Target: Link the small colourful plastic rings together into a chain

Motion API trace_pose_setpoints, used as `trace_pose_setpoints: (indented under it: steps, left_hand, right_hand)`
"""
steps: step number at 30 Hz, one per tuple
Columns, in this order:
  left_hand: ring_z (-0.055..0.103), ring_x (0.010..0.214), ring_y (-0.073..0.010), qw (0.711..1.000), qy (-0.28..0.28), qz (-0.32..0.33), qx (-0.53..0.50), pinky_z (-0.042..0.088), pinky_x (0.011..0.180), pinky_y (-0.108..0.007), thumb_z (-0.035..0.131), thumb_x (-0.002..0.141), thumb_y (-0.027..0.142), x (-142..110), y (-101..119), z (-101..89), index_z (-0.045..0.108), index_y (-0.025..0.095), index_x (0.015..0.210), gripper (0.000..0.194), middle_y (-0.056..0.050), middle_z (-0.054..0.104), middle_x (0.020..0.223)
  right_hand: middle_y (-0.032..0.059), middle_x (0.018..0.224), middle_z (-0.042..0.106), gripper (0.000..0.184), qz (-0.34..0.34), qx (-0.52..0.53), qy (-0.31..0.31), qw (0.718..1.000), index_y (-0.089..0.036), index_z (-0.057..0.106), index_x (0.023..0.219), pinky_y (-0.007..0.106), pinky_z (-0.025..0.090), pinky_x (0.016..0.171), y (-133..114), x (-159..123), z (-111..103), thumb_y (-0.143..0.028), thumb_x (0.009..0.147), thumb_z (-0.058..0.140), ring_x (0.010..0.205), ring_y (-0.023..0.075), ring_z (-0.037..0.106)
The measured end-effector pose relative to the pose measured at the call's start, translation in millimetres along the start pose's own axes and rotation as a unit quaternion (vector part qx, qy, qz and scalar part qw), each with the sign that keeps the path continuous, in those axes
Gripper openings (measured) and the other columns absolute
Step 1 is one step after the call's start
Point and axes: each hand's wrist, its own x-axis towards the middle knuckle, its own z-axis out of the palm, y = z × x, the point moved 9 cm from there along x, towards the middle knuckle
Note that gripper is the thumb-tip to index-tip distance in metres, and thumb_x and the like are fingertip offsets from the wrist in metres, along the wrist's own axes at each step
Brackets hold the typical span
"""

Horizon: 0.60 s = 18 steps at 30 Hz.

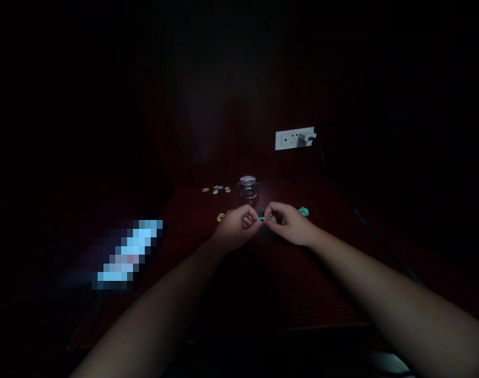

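Observation:
My left hand and my right hand meet over the middle of the table, fingertips pinched together. Between them is a small green band that looks like a hair tie; both hands grip it, and the fingers partly cover it. Just left of my left hand lies a yellow band, partly hidden. Beyond my right hand sits a small pile of green bands. Behind the hands stands a small clear jar with its lid on.
Several small coloured loops lie left of the jar. A lit, blurred-out screen is at the left. On the wall, a white socket holds a plug with a dark cable. The dark red table is dimly lit.

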Motion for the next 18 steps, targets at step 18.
trace_pose_setpoints:
  steps: [18]
  left_hand:
    - [0.043,0.052,-0.0057,1.0,-0.007,0.007,0.023,0.036,0.048,-0.017,0.057,0.074,0.031,-0.5,-0.8,-0.8,0.048,0.015,0.072,0.018,0.003,0.051,0.061]
  right_hand:
    - [-0.0023,0.064,0.047,0.009,0.004,0.042,-0.032,0.999,-0.016,0.049,0.081,0.022,0.034,0.052,2.0,-1.5,6.9,-0.02,0.074,0.053,0.056,0.0089,0.042]
